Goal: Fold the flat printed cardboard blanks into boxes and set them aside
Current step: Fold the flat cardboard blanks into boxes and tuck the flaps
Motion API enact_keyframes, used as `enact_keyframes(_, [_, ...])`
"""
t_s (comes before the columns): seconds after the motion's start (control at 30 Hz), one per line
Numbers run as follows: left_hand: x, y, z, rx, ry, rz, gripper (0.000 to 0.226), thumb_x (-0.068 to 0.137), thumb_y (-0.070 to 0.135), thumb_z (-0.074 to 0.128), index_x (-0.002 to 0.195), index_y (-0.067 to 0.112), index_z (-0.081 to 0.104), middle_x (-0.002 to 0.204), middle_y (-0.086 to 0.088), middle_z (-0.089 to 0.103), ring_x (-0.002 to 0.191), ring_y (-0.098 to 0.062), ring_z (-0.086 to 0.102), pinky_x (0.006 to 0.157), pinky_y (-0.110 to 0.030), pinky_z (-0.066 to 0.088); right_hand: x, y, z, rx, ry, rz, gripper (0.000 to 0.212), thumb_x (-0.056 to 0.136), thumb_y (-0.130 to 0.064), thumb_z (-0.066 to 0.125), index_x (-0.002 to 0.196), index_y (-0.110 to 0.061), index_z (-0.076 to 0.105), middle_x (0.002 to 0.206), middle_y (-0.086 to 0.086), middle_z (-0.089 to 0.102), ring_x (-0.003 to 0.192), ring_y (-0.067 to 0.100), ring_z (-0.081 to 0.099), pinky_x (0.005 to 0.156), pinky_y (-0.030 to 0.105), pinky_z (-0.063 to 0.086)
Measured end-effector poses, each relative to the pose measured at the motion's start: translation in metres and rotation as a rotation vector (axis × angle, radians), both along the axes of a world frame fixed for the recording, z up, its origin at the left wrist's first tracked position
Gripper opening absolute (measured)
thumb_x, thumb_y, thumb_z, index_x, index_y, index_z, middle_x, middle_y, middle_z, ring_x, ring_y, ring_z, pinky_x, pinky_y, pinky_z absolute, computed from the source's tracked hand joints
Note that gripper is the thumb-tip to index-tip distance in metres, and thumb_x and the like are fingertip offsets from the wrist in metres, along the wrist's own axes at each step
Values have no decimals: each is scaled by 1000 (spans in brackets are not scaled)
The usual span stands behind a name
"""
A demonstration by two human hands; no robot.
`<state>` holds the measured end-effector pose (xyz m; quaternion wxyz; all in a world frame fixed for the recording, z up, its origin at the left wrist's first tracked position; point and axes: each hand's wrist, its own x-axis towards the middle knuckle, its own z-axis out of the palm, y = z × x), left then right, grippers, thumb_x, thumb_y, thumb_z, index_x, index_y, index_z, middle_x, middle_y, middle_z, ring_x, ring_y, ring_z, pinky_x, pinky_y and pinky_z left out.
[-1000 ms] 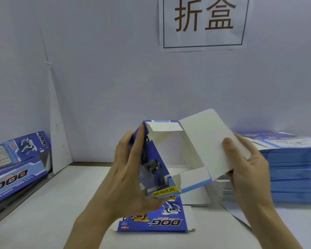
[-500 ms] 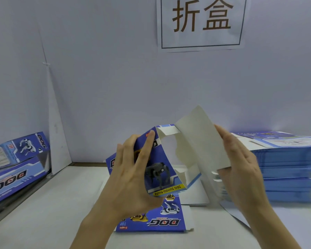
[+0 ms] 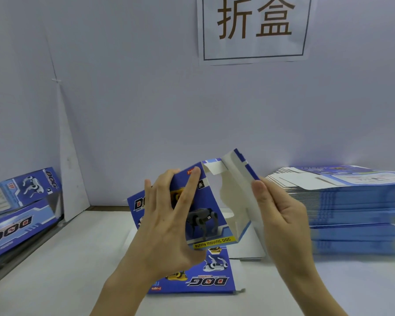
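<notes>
Currently left grip (image 3: 167,226) and right grip (image 3: 283,215) clasp one box (image 3: 206,201) above one blank (image 3: 214,280).

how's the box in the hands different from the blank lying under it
The box is opened into a hollow shape; the blank lies flat. The box is held up by the left hand and right hand; the blank rests on the table untouched. The box shows its white inside; the blank shows mostly print. Both carry the blue DOG print.

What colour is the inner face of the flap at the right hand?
Plain white on the flap; only its outer edge shows blue. Best in the head view.
</notes>
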<state>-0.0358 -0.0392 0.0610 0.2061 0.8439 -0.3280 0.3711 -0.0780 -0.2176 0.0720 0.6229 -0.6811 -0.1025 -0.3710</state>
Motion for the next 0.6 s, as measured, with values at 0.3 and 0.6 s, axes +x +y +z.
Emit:
enact_keyframes(0.3, [-4,-14,-3,54,-44,81,140,45,49,90,148,30,-3,144,-4,14,136,-28,17,111,-59,8,2,20,-15,-83,13,95,41,95,-38,48,136,-40,52,136,-15,58,130,13,52,93,41,55])
enact_keyframes(0.6, [-9,-19,-3,27,-3,112,139,43,54,82,151,31,-2,141,-8,17,136,-31,20,109,-55,0,2,18,-13,-146,80,189,38,94,-51,40,132,-55,45,145,-22,46,139,5,38,111,45,39])
